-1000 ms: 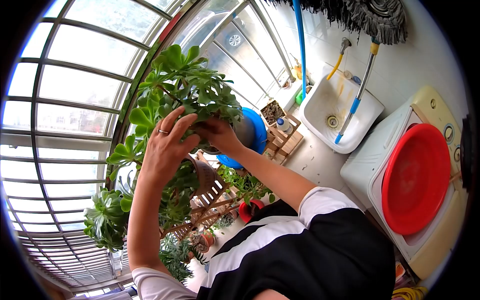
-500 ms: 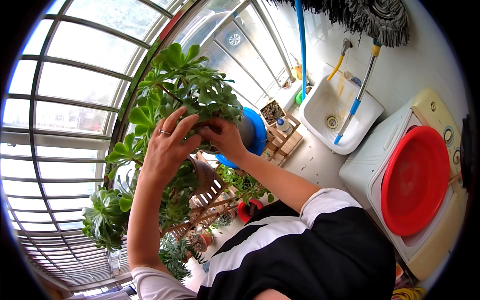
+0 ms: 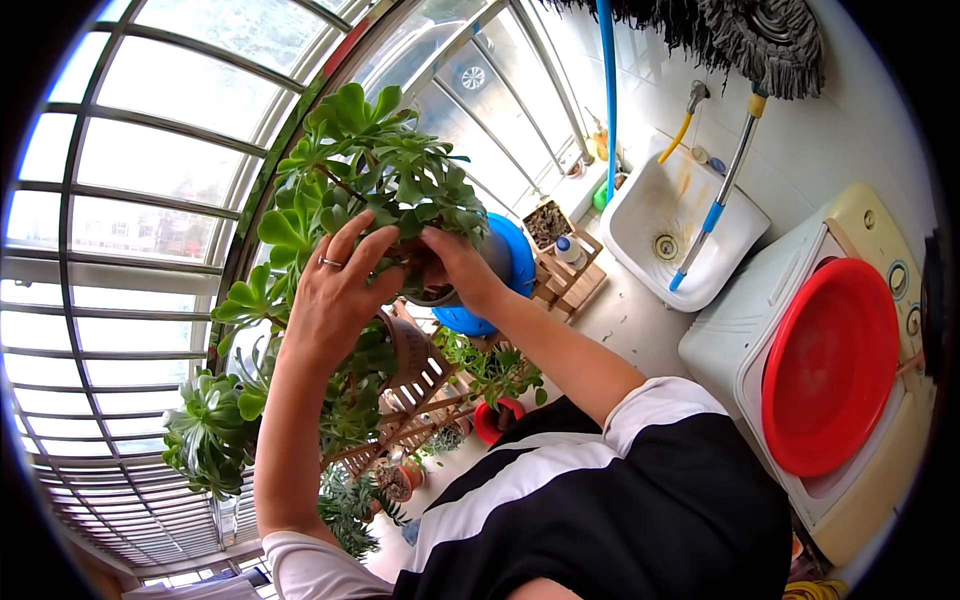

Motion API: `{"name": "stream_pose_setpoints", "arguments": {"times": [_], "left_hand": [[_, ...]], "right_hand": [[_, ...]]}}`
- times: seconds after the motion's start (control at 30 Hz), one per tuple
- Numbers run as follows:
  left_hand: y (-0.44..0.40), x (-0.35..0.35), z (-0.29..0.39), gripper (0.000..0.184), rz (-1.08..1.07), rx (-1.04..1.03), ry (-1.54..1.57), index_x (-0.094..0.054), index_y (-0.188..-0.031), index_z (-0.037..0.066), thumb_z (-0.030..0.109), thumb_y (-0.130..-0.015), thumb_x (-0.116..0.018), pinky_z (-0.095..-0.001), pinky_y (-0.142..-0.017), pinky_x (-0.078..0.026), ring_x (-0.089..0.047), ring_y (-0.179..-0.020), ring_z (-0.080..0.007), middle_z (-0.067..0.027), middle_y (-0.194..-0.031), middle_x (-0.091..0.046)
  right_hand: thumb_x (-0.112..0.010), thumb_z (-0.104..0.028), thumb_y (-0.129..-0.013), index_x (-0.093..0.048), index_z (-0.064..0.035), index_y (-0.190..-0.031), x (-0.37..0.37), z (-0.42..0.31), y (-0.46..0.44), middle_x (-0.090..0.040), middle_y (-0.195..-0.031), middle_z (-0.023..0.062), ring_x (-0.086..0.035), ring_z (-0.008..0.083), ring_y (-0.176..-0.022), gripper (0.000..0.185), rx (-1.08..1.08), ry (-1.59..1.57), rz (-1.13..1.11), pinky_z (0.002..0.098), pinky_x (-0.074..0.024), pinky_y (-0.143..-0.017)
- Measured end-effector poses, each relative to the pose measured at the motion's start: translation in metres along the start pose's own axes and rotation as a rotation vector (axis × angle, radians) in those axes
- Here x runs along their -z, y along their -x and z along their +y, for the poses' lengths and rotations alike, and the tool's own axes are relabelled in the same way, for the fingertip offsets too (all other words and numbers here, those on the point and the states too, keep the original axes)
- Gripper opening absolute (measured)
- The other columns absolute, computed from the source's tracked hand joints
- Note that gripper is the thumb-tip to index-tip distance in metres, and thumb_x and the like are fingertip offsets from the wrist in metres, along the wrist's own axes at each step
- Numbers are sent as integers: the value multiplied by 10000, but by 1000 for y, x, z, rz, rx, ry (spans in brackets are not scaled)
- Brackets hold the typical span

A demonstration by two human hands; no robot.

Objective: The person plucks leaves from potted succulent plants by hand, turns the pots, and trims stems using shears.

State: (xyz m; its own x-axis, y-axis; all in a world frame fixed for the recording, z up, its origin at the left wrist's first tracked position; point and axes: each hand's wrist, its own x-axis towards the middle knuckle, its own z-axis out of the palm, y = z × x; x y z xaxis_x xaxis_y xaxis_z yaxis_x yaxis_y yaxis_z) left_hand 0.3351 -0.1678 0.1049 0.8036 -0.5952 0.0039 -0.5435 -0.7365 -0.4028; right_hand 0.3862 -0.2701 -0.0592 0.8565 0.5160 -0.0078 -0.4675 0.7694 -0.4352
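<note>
A leafy green succulent [image 3: 410, 175] grows from a grey pot [image 3: 495, 255] beside the window. My left hand [image 3: 340, 285], with a ring on one finger, reaches into its leaves from below. The fingers are apart and slightly bent, touching the foliage, and their tips are partly covered. To its right, my right hand [image 3: 460, 268] reaches in over the pot's rim under the leaves. Its fingers are bent inward and mostly hidden, so I cannot see what they touch. A blue basin [image 3: 520, 262] shows behind the pot.
Barred windows run along the left. More succulents [image 3: 210, 430] and a slatted wooden stand [image 3: 410, 400] are below the hands. On the right are a white sink [image 3: 625, 235], a mop [image 3: 715, 215] and a washing machine [image 3: 725, 340] bearing a red basin [image 3: 830, 370].
My right hand has shifted slightly, its fingers going from a visible pinch near the left hand to deeper under the leaves. My left hand stays almost in place.
</note>
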Motion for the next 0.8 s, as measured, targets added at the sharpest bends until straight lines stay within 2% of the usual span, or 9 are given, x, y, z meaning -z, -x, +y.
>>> {"name": "stream_pose_setpoints", "arguments": {"times": [0.03, 0.1, 0.23, 0.3, 0.4, 0.53, 0.63, 0.7, 0.8], "left_hand": [[0, 0, 0, 108, -1, 0, 1, -705, -849, 149, 116, -747, -715, -447, -1023, -463, -475, -1321, -297, -20, -1318, -566], [1, -1, 0, 106, 4, -5, 7, -706, -847, 151, 118, -747, -719, -445, -1024, -463, -476, -1321, -294, -17, -1326, -563], [2, -2, -1, 105, 2, -6, 12, -705, -841, 153, 122, -741, -722, -446, -1024, -462, -475, -1323, -290, -14, -1335, -560], [2, -2, -1, 115, -7, -41, 31, -684, -864, 145, 126, -751, -698, -485, -1026, -448, -457, -1333, -299, -26, -1343, -534], [1, -1, 1, 119, 0, -52, 25, -677, -863, 141, 128, -746, -694, -479, -1011, -453, -460, -1328, -300, -30, -1340, -534], [0, -1, 1, 125, -3, -51, 9, -671, -868, 140, 132, -745, -691, -489, -1012, -452, -461, -1327, -301, -29, -1339, -534], [2, -2, 1, 130, 6, -51, 29, -668, -874, 140, 133, -745, -689, -498, -1014, -451, -462, -1325, -302, -30, -1340, -533], [1, -1, 3, 132, -16, -46, 15, -670, -878, 141, 133, -747, -688, -503, -1020, -450, -463, -1323, -303, -28, -1338, -535], [2, -2, 2, 132, -5, -37, 29, -672, -882, 142, 133, -751, -687, -502, -1025, -448, -464, -1323, -302, -25, -1337, -536]], "right_hand": [[-503, -310, -1006, -636, -25, -1138, 4, 1, -3, -684, -950, 20, -610, 110, -743, 341, 0, 0, 1, 270, -514, -690], [-533, -316, -1001, -630, -20, -1164, 11, 0, -7, -675, -930, 20, -595, 77, -738, 352, 54, 412, -133, 246, -505, -651], [-560, -318, -998, -644, -15, -1158, 8, -5, -7, -666, -894, 25, -589, 61, -737, 353, 55, 441, -121, 219, -483, -624], [-565, -331, -1001, -655, -3, -1151, 6, -13, -6, -684, -902, 48, -613, 88, -770, 372, -10, 636, -174, 253, -502, -667], [-578, -317, -999, -657, 4, -1158, 0, -20, -3, -706, -935, 72, -638, 118, -834, 366, -5, 735, -233, 289, -520, -743], [-596, -292, -992, -654, 1, -1177, 5, -9, -9, -719, -972, 90, -645, 124, -887, 351, 41, 601, -312, 314, -519, -805], [-610, -262, -984, -656, -4, -1177, 4, -9, -7, -718, -963, 94, -633, 99, -881, 325, -5, 600, -275, 309, -518, -786], [-616, -250, -978, -667, -2, -1156, 8, 0, -12, -718, -939, 92, -626, 90, -847, 310, 131, 662, -267, 308, -516, -753], [-620, -236, -971, -691, 4, -1099, 14, 11, -18, -719, -881, 79, -618, 85, -788, 281, 146, 603, -268, 298, -509, -708]]}}
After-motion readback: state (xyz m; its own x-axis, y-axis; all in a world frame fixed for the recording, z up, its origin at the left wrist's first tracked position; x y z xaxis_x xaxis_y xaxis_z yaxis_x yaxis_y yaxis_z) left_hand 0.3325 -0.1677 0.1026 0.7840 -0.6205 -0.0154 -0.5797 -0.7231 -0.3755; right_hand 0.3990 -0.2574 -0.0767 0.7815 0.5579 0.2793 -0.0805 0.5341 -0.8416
